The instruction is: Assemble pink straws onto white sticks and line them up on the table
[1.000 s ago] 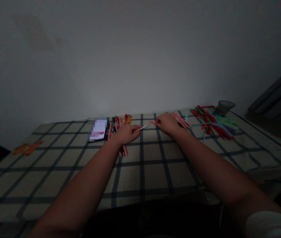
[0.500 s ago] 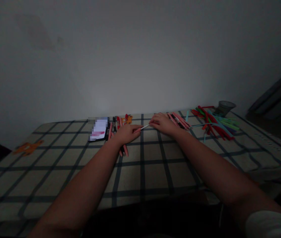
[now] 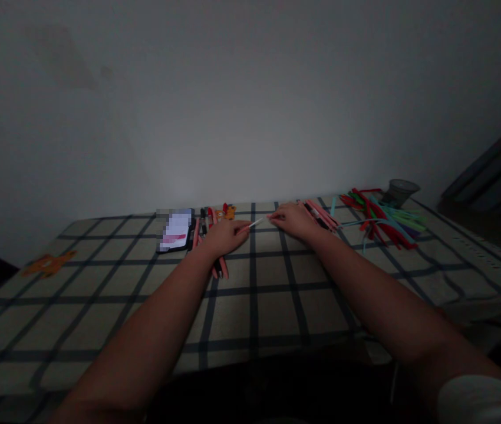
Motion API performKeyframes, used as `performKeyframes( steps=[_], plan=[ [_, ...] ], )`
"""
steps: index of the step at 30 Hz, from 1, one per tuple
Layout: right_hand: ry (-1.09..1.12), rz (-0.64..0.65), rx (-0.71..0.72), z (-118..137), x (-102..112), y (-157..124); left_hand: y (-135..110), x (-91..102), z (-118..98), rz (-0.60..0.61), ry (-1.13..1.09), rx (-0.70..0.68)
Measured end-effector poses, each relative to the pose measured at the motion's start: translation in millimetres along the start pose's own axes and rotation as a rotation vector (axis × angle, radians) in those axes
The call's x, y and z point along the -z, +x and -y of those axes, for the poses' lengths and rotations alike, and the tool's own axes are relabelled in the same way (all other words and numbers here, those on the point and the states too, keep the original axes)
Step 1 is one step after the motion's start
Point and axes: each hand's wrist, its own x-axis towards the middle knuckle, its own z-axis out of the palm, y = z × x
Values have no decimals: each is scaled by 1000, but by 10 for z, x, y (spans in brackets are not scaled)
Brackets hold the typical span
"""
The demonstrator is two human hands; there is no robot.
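Over the middle of the table, my left hand [image 3: 227, 237] pinches a short, thin white stick [image 3: 256, 222] between thumb and fingers, its free end pointing right. My right hand [image 3: 293, 219] is closed in a pinch just beyond that end, with a small gap between them. What its fingertips hold, if anything, is too small to make out. Beneath and beside my left hand lie pink and dark pen-like sticks [image 3: 223, 266]. More pink sticks [image 3: 322, 214] rest just right of my right hand.
A phone [image 3: 180, 228] with a lit screen lies left of the sticks. Orange figures sit behind them [image 3: 230, 212] and at far left [image 3: 50, 263]. At right are a pile of coloured fuzzy strips [image 3: 383, 221] and a dark cup [image 3: 401, 191]. A checked cloth [image 3: 272, 318] covers the table against the wall.
My right fingers have drawn slightly right, away from the white stick, leaving a gap at its end. My left hand has barely moved and keeps its hold.
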Motion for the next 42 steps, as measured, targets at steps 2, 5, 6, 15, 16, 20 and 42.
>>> performKeyframes(
  steps=[2,5,6,15,16,20,42],
  plan=[
    [-43,37,-14,-8,-5,-3,2,-4,4,-5,2,-8],
    [-92,63,-36,-13,0,-5,-1,5,-4,-4,9,-17],
    [-97,65,-40,-15,4,-5,-3,10,-9,0,9,-15],
    [-83,43,-74,-21,-16,-1,1,7,-17,10,-7,-3],
    [-87,32,-80,-24,-21,2,2,6,-17,11,-11,-6],
    [-89,-7,-99,-44,-25,12,-3,15,-31,10,-8,0],
    [-108,-43,-137,-46,0,5,0,-1,-14,12,-22,-9]
  ],
)
